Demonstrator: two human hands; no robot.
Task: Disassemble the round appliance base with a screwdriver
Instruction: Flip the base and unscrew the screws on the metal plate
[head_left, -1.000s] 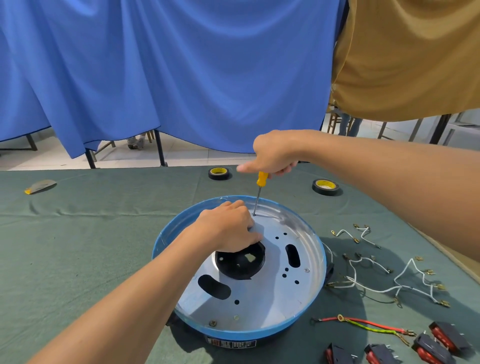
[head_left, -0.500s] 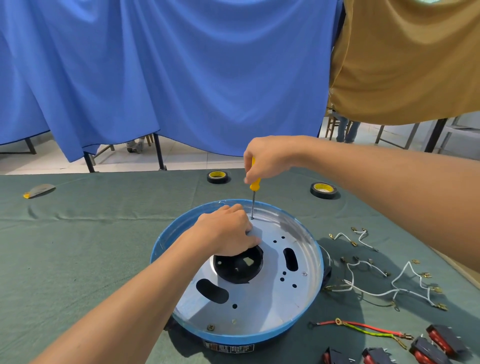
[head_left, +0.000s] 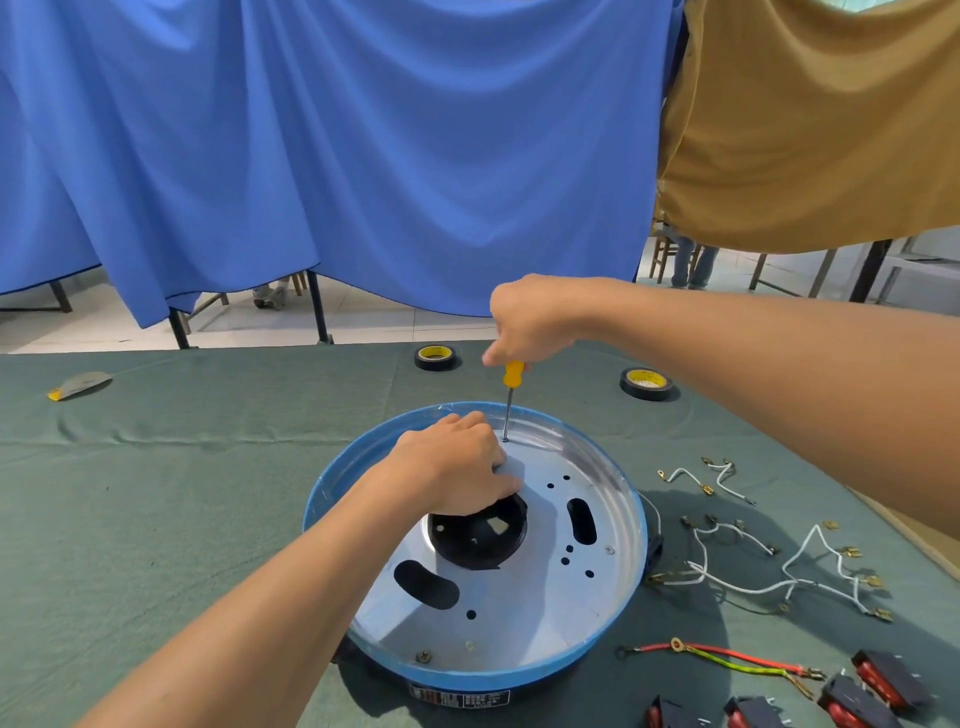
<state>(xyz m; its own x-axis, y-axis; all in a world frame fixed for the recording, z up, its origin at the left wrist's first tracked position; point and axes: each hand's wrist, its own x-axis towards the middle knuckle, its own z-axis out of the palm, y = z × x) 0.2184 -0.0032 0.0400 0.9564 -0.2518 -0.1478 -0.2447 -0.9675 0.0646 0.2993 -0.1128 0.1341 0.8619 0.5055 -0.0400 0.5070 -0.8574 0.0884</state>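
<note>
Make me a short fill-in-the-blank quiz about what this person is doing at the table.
1. The right hand grips a screwdriver with a ____ handle.
2. The left hand rests on the round base, whose outer rim is ____.
3. ____ rolls of tape lie on the table beyond the base.
Missing words: yellow; blue; two.

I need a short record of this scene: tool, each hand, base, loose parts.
base: round appliance base, blue rim, silver plate
tool: yellow screwdriver, upright, tip on the base's far edge
right hand: grips the screwdriver handle
left hand: rests on the base by its black hub; fingertips hidden
loose parts: two tape rolls, white wires, red switches
</note>
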